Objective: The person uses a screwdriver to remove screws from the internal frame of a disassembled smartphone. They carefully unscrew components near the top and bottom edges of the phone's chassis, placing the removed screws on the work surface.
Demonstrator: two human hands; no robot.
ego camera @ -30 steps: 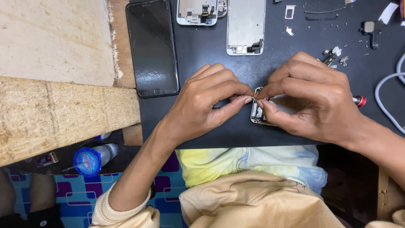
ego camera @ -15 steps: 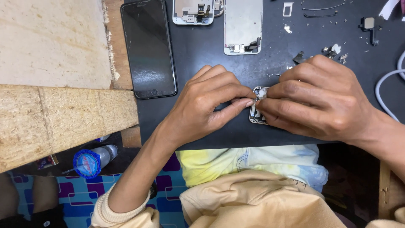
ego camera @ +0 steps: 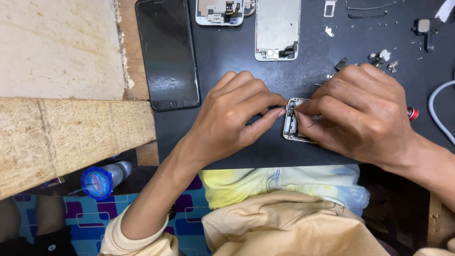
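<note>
- The left hand (ego camera: 232, 118) lies on the black work mat (ego camera: 222, 61), fingers curled, with the index fingertip and thumb reaching toward 3 o'clock to touch the left edge of a small opened phone frame (ego camera: 291, 125).
- The left hand's fingers are nearly closed in a pinch at that edge; whether they clamp anything small between them cannot be told.
- The right hand (ego camera: 365, 114) covers most of the phone frame from the 3 o'clock side, fingers bent and drawn together over it, pressing down on its upper part.
- A red-ended tool (ego camera: 413, 113) pokes out from behind the right hand at its 3 o'clock side; the grip on it is hidden by the knuckles.
- The phone frame sits near the front edge of the mat, just between the two hands, only its left strip with inner parts showing.
- At 11 o'clock from the hands a dark phone (ego camera: 167, 52) lies face up, straddling the mat's left edge.
- At 12 o'clock lies a silver back plate (ego camera: 277, 28), and just beside it at its 9 o'clock a second stripped phone body (ego camera: 220, 10).
- Small screws and brackets (ego camera: 384, 58) are scattered at 1 o'clock of the right hand.
- A white cable (ego camera: 438, 114) curves at the far 3 o'clock edge.
- A rough wooden board (ego camera: 71, 137) lies at 9 o'clock, and below it a bottle with a blue cap (ego camera: 97, 182) at 8 o'clock.
</note>
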